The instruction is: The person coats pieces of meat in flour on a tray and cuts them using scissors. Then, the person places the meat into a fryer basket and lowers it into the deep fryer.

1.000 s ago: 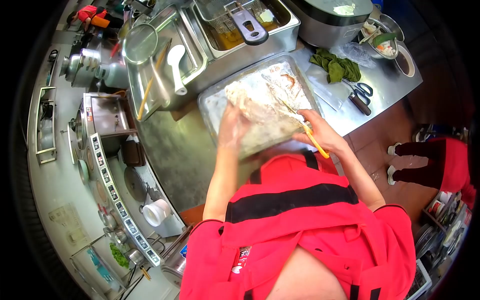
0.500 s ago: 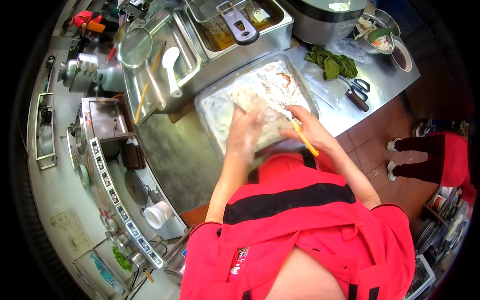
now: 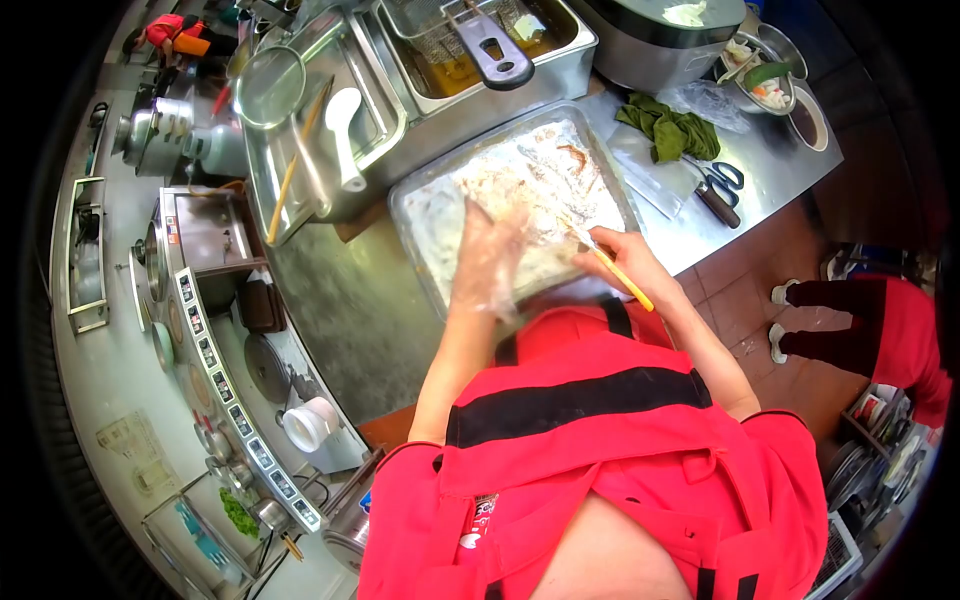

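The tray [image 3: 416, 250] is lying by the worktop's [image 3: 350, 340] near edge — likely keeping its white powder [image 3: 540, 185] within reach. Apart from the blurred left hand [image 3: 488, 260], whose grip I cannot tell, the right hand [image 3: 640, 260] is clasping a yellow-handled tool [image 3: 634, 289], seemingly for angling it inward.
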{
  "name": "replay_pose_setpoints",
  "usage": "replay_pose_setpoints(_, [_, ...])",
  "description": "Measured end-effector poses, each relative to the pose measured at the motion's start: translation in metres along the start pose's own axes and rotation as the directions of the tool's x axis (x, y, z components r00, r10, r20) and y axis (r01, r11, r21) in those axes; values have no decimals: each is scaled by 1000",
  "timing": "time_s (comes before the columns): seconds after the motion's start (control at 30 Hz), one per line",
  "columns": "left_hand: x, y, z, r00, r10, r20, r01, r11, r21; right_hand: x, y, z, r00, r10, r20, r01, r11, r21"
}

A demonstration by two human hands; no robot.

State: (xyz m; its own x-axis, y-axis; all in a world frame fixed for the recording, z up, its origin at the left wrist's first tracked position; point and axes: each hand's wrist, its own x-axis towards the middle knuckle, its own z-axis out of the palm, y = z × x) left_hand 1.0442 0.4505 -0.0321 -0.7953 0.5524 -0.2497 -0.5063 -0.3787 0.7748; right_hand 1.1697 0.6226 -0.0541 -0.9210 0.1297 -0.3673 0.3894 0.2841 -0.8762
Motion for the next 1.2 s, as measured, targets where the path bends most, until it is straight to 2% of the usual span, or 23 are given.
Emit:
replay_pose_setpoints(0.1, [2,0,-4,1000,-3,25,3,1000,-24,-2,1,1,994,-93,-65,95,995,33])
replay_pose_setpoints(0.2, [6,-1,-13,1000,-29,11,29,997,-78,-5,-2,-3,1000,6,-22,-6,1000,15])
replay_pose_setpoints(0.3, [6,1,-11,998,-65,-15,62,992,-112,-3,14,-2,985,-171,30,170,985,28])
replay_pose_setpoints(0.4, [3,5,-1,992,-128,-16,125,986,-113,2,16,-1,979,-199,42,200,980,-11])
replay_pose_setpoints(0.5, [1,-4,-3,992,-129,-14,128,990,-65,6,10,2,990,-141,25,141,990,30])
replay_pose_setpoints(0.9, [-2,-12,-1,983,-178,38,179,984,-8,14,6,7,989,-141,-35,141,990,20])
replay_pose_setpoints(0.97, [-2,-10,0,979,-197,48,197,980,5,10,1,4,998,-60,-11,60,994,95])
replay_pose_setpoints(1.0, [-2,-10,0,979,-200,49,201,980,-13,9,-1,4,1000,-20,4,19,991,133])
replay_pose_setpoints(1.2, [0,-10,3,974,-223,44,226,972,-70,9,9,10,995,-48,-89,55,995,80])
